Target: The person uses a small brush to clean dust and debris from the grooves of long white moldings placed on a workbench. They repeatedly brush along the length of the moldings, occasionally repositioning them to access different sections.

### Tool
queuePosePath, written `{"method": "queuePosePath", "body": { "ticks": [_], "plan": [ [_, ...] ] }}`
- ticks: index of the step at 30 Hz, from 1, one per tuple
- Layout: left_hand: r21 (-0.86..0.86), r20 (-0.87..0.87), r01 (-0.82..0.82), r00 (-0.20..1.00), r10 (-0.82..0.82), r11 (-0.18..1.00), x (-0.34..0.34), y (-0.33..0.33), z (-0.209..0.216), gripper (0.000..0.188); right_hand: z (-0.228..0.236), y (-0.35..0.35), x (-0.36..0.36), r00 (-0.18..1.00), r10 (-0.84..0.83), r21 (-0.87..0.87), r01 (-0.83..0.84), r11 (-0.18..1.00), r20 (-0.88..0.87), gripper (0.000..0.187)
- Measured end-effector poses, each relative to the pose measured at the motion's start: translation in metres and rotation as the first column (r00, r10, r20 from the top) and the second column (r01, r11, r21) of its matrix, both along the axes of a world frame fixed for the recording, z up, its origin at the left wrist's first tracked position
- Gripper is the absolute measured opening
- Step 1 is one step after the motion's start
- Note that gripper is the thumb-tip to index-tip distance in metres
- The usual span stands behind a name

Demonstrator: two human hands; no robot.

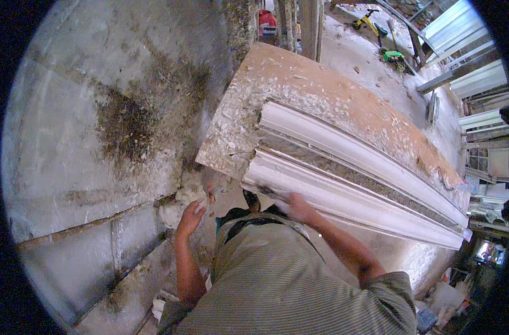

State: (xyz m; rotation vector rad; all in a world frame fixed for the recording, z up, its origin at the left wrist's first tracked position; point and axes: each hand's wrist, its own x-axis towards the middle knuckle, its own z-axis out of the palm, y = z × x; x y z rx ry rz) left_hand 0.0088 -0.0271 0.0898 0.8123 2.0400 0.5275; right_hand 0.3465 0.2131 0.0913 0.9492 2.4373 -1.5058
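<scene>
Two long white moulding lengths with grooved profiles lie side by side on a worn board: a far moulding and a near moulding. My right hand is at the near edge of the near moulding, close to its left end, and is smeared by motion. It appears closed around a dark blurred tool whose kind I cannot make out. My left hand hangs left of the board, apart from the mouldings. Its fingers are partly spread, with no held thing visible. Behind it shows a pale lumpy clump.
The board is crusted with white flakes. A stained grey wall rises on the left, with a ledge below. Wooden posts stand beyond the board. A yellow ride-on toy and a green toy sit on the far floor. Clutter lies lower right.
</scene>
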Motion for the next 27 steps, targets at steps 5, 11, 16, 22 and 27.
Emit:
{"method": "queuePosePath", "body": {
  "ticks": [5,11,16,22,27],
  "plan": [
    [0.073,-0.251,0.230,0.946,-0.205,0.970,-0.018,0.026,0.002,0.045,-0.006,0.016,-0.140,0.970,-0.244,-0.274,0.236,0.933,0.002,0.054],
    [0.141,0.109,-0.223,0.972,0.209,0.965,-0.028,0.003,-0.001,0.044,0.049,0.041,-0.068,0.961,-0.266,-0.398,0.271,0.876,0.068,0.050],
    [0.125,0.034,-0.141,0.990,0.138,0.982,-0.001,-0.011,-0.015,0.041,0.011,0.027,-0.069,0.945,-0.282,-0.507,0.164,0.846,-0.165,0.048],
    [0.281,0.124,-0.073,0.991,0.039,0.957,0.025,0.028,-0.012,0.038,-0.014,0.144,-0.077,0.777,-0.560,-0.170,0.534,0.828,-0.286,0.041],
    [-0.024,0.196,-0.189,0.962,0.190,0.982,0.037,0.060,0.020,0.038,0.011,0.276,0.023,0.782,-0.589,0.616,0.571,0.543,-0.206,0.033]
  ]
}}
